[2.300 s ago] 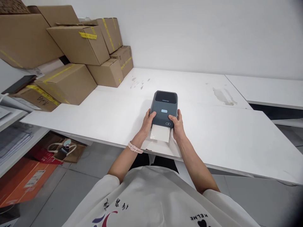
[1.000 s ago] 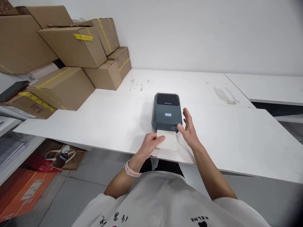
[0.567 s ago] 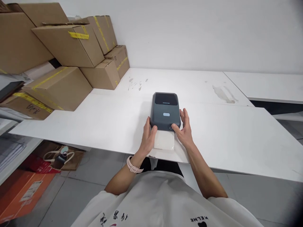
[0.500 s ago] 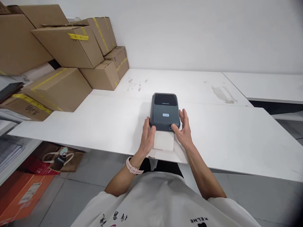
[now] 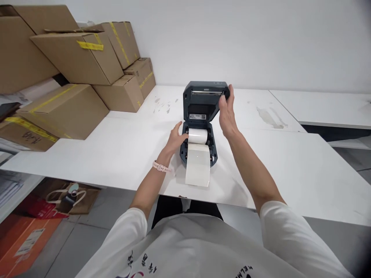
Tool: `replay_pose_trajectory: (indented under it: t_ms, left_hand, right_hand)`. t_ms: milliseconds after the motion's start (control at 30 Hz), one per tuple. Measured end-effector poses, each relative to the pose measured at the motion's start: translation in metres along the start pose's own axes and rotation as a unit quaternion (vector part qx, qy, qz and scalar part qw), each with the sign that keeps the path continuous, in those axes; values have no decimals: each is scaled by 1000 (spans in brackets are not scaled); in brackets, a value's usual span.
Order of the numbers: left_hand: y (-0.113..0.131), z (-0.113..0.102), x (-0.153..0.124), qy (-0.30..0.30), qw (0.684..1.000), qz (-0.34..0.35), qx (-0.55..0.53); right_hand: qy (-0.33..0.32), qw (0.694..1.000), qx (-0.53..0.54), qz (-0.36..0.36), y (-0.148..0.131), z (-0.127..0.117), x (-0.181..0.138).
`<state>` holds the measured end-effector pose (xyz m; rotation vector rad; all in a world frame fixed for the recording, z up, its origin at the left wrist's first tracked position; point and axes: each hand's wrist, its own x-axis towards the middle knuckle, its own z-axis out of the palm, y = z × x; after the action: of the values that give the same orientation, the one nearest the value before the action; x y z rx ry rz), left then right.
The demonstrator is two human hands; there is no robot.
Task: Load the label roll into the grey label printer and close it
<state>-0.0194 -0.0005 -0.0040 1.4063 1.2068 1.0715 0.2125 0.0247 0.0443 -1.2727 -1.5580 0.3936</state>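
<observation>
A dark grey label printer [image 5: 214, 152] stands on the white table with its lid [image 5: 206, 87] raised. Inside lies a roll of white labels [image 5: 198, 136], and its label strip [image 5: 198, 166] runs out over the front onto the tabletop. My right hand [image 5: 227, 112] grips the lid's right corner, thumb on the inner side and fingers behind. At the printer's left side is my left hand [image 5: 175, 139], fingers apart, its thumb reaching over the rim close to the roll. Whether that thumb touches the roll I cannot tell.
Cardboard boxes [image 5: 84, 58] with yellow tape are stacked on the table's left end. The table's front edge [image 5: 179, 196] runs just before my body. Below on the left are an orange box [image 5: 27, 243] and a paper bag [image 5: 87, 199]. A white wall [image 5: 232, 42] closes off the back.
The printer's lid has swung up, showing the label roll inside. My right hand has risen with the lid. My left hand has moved up along the printer's left side.
</observation>
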Motion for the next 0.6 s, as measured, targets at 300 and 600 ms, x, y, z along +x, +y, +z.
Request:
replay_pose_trajectory:
  t_ms: [300,600]
  left_hand:
    - [-31,9,3,4,999,-33,-41]
    - [-39,9,9,16,1000,-22,-14]
  right_hand:
    - [31,984,-133,-114,-16,-2,12]
    - [-358,895,-264,24,-7,49,-15]
